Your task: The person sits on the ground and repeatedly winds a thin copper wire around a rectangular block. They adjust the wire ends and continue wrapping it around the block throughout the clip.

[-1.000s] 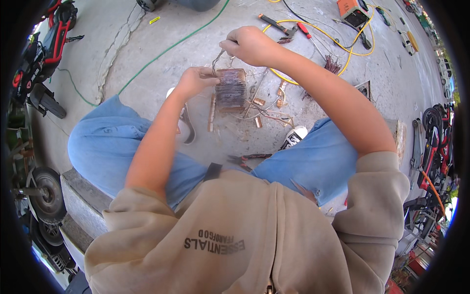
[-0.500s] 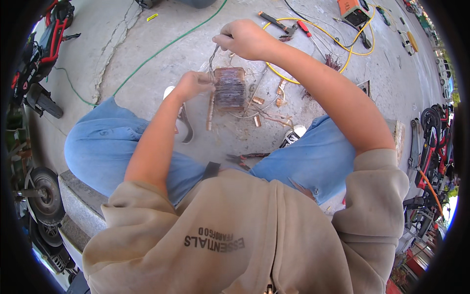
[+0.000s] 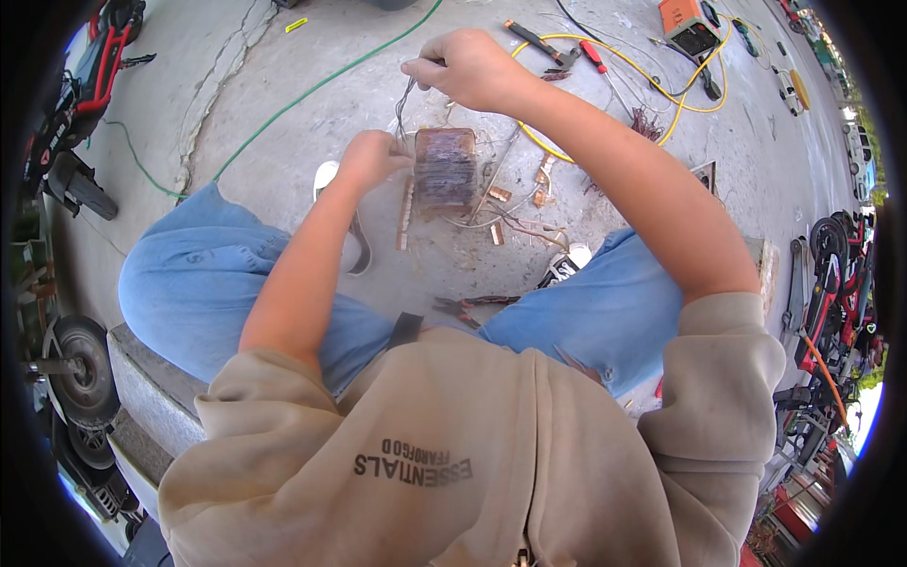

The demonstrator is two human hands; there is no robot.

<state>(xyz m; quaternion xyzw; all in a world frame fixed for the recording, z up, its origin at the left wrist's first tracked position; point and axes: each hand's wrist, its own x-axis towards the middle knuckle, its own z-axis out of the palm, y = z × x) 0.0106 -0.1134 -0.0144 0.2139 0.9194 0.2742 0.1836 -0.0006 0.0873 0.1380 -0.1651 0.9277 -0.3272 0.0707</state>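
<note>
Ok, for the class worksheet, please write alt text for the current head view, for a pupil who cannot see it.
A person holds up dark wires in the right-hand grip, the left-hand grip close beside a wire-wound block on the grey ground. Pliers lie nearer the person; a hammer and a red-handled tool lie beyond the block.

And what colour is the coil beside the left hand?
The coil looks mostly dark purplish grey; head view.

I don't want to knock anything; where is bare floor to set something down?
Bare concrete shows between the green hose and the left hand, and between that hose and the floor crack, short of the yellow tag. It is crowded right of the wound coil: brown strips, loose wires, yellow cable and hammer.
</note>
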